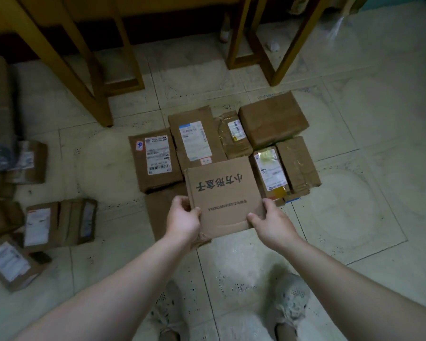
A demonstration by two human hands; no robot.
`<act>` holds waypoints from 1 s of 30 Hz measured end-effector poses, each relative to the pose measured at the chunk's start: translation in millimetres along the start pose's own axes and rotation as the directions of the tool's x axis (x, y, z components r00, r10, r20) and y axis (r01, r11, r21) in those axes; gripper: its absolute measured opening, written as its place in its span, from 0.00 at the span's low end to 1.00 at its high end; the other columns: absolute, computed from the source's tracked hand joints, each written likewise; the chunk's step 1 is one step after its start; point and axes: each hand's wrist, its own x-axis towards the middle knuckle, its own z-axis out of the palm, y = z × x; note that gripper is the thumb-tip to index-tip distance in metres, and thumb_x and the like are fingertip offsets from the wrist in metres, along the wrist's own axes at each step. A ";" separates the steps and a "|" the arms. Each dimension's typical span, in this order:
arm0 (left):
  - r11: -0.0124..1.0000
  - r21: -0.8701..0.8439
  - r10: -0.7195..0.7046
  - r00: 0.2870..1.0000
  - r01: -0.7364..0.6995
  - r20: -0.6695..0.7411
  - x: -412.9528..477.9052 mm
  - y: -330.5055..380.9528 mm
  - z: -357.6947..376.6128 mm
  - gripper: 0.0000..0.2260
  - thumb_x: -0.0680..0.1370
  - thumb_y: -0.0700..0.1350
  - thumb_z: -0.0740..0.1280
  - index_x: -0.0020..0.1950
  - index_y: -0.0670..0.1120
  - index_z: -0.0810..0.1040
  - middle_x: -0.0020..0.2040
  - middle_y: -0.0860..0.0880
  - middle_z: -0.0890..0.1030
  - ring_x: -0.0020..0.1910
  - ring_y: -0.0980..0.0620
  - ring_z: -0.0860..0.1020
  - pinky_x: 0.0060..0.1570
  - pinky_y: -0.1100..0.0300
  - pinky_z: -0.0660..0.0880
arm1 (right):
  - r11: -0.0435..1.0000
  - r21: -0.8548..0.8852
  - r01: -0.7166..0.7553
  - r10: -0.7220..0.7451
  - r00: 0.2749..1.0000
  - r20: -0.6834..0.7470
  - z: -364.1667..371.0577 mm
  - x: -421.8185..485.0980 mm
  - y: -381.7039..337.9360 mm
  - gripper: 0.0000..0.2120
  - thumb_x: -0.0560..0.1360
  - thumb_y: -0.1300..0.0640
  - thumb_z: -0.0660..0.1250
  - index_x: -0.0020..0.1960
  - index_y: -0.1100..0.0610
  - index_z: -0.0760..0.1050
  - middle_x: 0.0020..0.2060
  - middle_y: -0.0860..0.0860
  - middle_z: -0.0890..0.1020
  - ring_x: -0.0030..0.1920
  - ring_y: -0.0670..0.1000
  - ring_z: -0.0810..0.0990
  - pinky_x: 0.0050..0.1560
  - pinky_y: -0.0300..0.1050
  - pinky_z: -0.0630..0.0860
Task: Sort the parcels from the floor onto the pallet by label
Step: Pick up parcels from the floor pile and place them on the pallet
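- Flat box (223, 193) is held by both hands above the near part of the sheet, printed face up; its black characters are seen upside down from the camera
- Left hand (185, 217) is curled on the box's near left corner, thumb on top, fingers underneath
- Right hand (272, 219) is curled on the near right corner, thumb laid on top, fingers hidden below
- Near edges of the parcels behind are overlapped by the box in view; contact cannot be told
- Six parcels are packed close together on a brown sheet (159, 210) on the floor (354, 193):
- left parcel (155, 159), white label and red sticker
- tall parcel (194, 141), white label, just right of it
- taped parcel (234, 135), small label
- plain parcel (272, 118), far right corner
- yellow-label parcel (269, 171), just right of the box
- bare parcel (296, 162), taped, beside the yellow-label parcel
- Loose parcels are seen on the floor at left, well apart from the sheet, all blurred: double parcel (59, 221), edge parcel (10, 264), back parcel (30, 161)
- Wooden legs (91, 77) are planted on the floor behind the sheet
- Pale shoes (290, 301) are seen at the bottom edge
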 end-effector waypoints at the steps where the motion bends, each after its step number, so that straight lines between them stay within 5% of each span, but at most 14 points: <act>1: 1.000 0.026 -0.006 1.000 0.007 -0.025 0.4 -0.4 6.7 0.06 0.78 0.40 0.64 0.49 0.50 0.69 0.45 0.53 0.76 0.41 0.56 0.75 0.40 0.58 0.74 | 1.000 -0.009 0.022 -0.021 0.999 0.023 -3.6 6.3 6.1 0.18 0.78 0.49 0.62 0.65 0.51 0.66 0.59 0.51 0.77 0.47 0.47 0.71 0.47 0.43 0.68; 4: 0.996 0.080 -0.030 0.998 0.035 -0.060 0.3 2.8 29.8 0.05 0.79 0.41 0.63 0.49 0.50 0.69 0.44 0.53 0.75 0.43 0.52 0.75 0.48 0.53 0.77 | 0.997 -0.025 0.071 -0.068 0.993 0.095 -19.1 28.8 23.7 0.21 0.77 0.49 0.63 0.68 0.51 0.65 0.60 0.51 0.77 0.50 0.48 0.73 0.48 0.42 0.69; 9: 0.983 0.180 -0.018 0.993 0.040 -0.121 10.2 8.6 75.4 0.07 0.79 0.42 0.63 0.52 0.52 0.67 0.41 0.56 0.72 0.38 0.57 0.72 0.35 0.61 0.71 | 0.980 -0.061 0.191 -0.178 0.967 0.183 -46.2 71.7 48.2 0.26 0.75 0.50 0.66 0.69 0.46 0.60 0.60 0.49 0.76 0.57 0.54 0.77 0.51 0.46 0.74; 12: 0.978 0.198 -0.034 0.988 0.064 -0.154 22.1 6.3 95.1 0.08 0.79 0.41 0.63 0.54 0.51 0.67 0.44 0.53 0.74 0.39 0.55 0.74 0.37 0.58 0.74 | 0.957 -0.119 0.264 -0.233 0.945 0.228 -53.7 97.7 58.2 0.27 0.74 0.49 0.66 0.70 0.47 0.60 0.62 0.51 0.74 0.57 0.55 0.76 0.56 0.52 0.76; 16: 0.964 0.220 -0.107 0.977 0.147 -0.185 38.4 -3.7 105.5 0.10 0.79 0.41 0.62 0.59 0.49 0.68 0.48 0.49 0.75 0.46 0.47 0.77 0.49 0.47 0.78 | 0.893 -0.279 0.353 -0.294 0.927 0.231 -56.6 133.8 70.0 0.33 0.76 0.45 0.63 0.76 0.52 0.54 0.71 0.55 0.64 0.69 0.58 0.64 0.66 0.52 0.65; 21: 0.949 0.265 -0.117 0.971 0.171 -0.208 57.3 -22.8 120.7 0.09 0.80 0.42 0.62 0.58 0.51 0.66 0.44 0.51 0.73 0.42 0.49 0.76 0.37 0.54 0.76 | 0.825 -0.442 0.351 -0.238 0.926 0.291 -52.2 167.1 90.6 0.38 0.76 0.37 0.59 0.78 0.48 0.46 0.78 0.53 0.47 0.76 0.59 0.46 0.73 0.56 0.52; 25: 0.946 0.293 -0.077 0.974 0.139 -0.215 73.8 -31.5 135.0 0.08 0.80 0.41 0.60 0.57 0.51 0.67 0.46 0.52 0.72 0.46 0.49 0.74 0.48 0.51 0.75 | 0.754 -0.560 0.342 -0.202 0.933 0.298 -43.3 182.7 101.4 0.41 0.74 0.31 0.57 0.78 0.45 0.42 0.78 0.52 0.42 0.76 0.60 0.41 0.73 0.62 0.43; 30: 0.943 0.292 -0.068 0.951 0.160 -0.302 94.5 -36.5 152.3 0.11 0.79 0.39 0.58 0.60 0.47 0.68 0.43 0.50 0.72 0.37 0.52 0.71 0.32 0.59 0.67 | 0.716 -0.627 0.306 -0.154 0.946 0.285 -37.3 197.5 110.7 0.43 0.71 0.27 0.56 0.77 0.42 0.41 0.78 0.52 0.40 0.76 0.62 0.39 0.72 0.64 0.40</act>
